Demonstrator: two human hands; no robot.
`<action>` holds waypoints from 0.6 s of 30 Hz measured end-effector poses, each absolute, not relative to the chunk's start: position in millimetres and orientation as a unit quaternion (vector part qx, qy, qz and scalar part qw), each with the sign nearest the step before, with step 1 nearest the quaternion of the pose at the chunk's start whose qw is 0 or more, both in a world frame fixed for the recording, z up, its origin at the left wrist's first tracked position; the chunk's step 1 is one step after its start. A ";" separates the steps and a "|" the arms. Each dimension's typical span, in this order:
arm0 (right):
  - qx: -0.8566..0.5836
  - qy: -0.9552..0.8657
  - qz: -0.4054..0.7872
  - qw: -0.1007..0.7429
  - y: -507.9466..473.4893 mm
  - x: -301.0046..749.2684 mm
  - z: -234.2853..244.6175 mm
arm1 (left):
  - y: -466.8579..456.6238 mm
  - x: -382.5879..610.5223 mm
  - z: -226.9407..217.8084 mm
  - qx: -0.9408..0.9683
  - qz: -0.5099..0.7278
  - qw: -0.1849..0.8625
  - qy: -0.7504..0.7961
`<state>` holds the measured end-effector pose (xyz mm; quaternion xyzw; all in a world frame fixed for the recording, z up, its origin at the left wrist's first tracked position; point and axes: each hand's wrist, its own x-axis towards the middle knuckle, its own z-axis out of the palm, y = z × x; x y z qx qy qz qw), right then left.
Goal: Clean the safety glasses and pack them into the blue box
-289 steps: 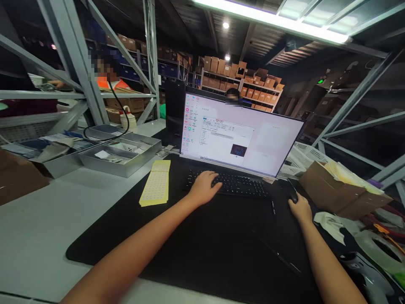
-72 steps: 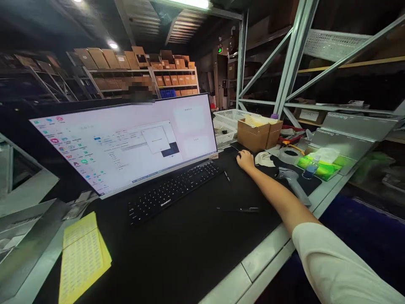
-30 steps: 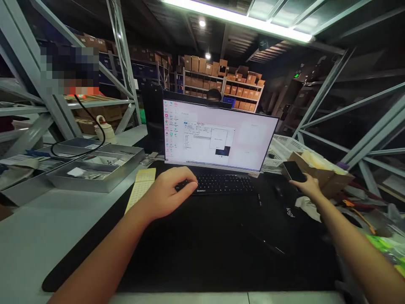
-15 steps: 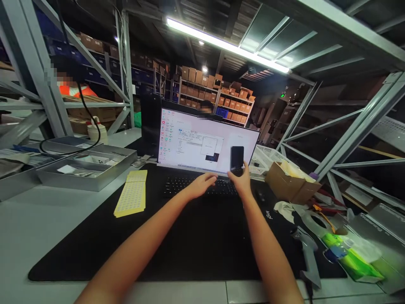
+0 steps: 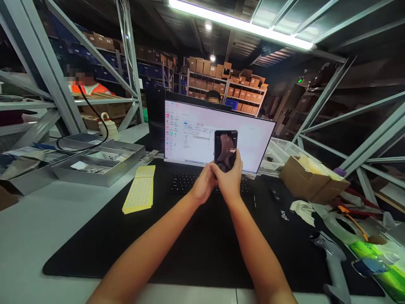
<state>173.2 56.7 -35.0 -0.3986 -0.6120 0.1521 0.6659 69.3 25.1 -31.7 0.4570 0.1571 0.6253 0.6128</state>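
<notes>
A smartphone [image 5: 225, 147] stands upright in front of the monitor, its screen lit with a clock and a dark wallpaper. My right hand [image 5: 230, 179] grips its lower right side, with fingers wrapped along the edge. At the phone's lower left corner, my left hand [image 5: 204, 185] is closed against it; its fingertips are partly hidden behind the phone and the other hand. Below and behind both hands lies a black keyboard [image 5: 183, 181], partly covered by them. The monitor [image 5: 196, 122] shows desktop icons and an open window.
Yellow label sheets [image 5: 139, 190] lie left on the black desk mat [image 5: 177, 240], near a grey tray [image 5: 107, 173]. To the right are a mouse [image 5: 275, 194], a cardboard box [image 5: 303, 179], a tape roll [image 5: 341, 226] and a barcode scanner [image 5: 332, 257]. Two people are beyond the desk.
The phone has moved left, and its dark screen has lit up. My left hand has come up from above the keyboard to the phone. The view has shifted slightly.
</notes>
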 end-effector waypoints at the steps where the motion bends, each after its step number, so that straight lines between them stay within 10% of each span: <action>1: -0.389 -0.613 0.164 0.668 57.2 172.4 -37.0 | 23.4 70.7 -29.6 0.444 0.640 0.608 0.157; 18: -0.290 -0.613 0.318 0.663 50.0 212.1 -3.1 | 29.1 45.6 -23.2 0.555 0.638 0.461 0.269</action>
